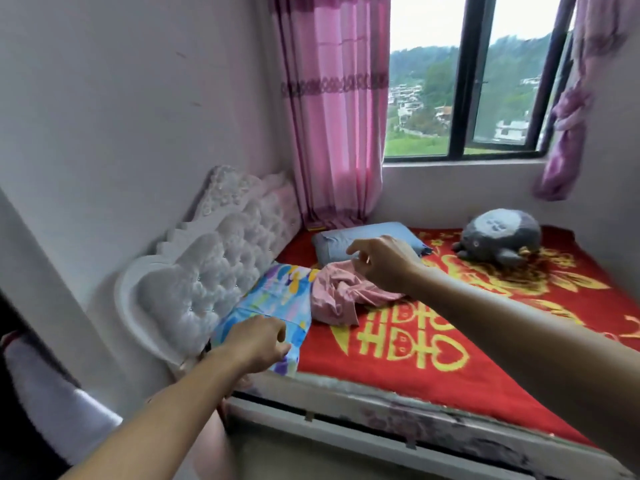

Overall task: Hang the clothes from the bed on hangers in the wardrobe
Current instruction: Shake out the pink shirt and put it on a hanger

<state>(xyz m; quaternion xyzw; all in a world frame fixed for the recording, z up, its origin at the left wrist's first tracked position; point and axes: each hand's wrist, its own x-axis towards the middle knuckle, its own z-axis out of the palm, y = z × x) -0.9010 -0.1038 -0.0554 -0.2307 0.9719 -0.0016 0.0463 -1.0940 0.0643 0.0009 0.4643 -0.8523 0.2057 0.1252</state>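
The right hand (381, 263) hangs over the pink garment (336, 296) with its fingers loosely bent and the thumb apart from them, holding nothing; whether the fingertips brush the cloth I cannot tell. The left hand (258, 339) lies on the near end of the blue cloth (277, 296), fingers curled down, and seems to pinch a fold at its edge.

The pink garment lies crumpled on the bed (450, 368), near the headboard (207, 258), touching the blue cloth on one side and just in front of the pillow (346, 237). The blue cloth lies flat along the foot of the headboard (it could be a pillowcase, not a garment; the print gives no clue). A plush toy (498, 237) sits well apart, by the window. No hanger or wardrobe is in view.

Both pieces look thin, light and limp. They should lift with no effort, but will sag and trail, and a grip on a random fold will bring up a bundle. For the pink one, a pinch on the topmost ridge would do to raise it; then it wants shaking out to find the collar or shoulders, since those are where a hanger goes. No collar shows in the heap. Nothing here is fragile or slippery.
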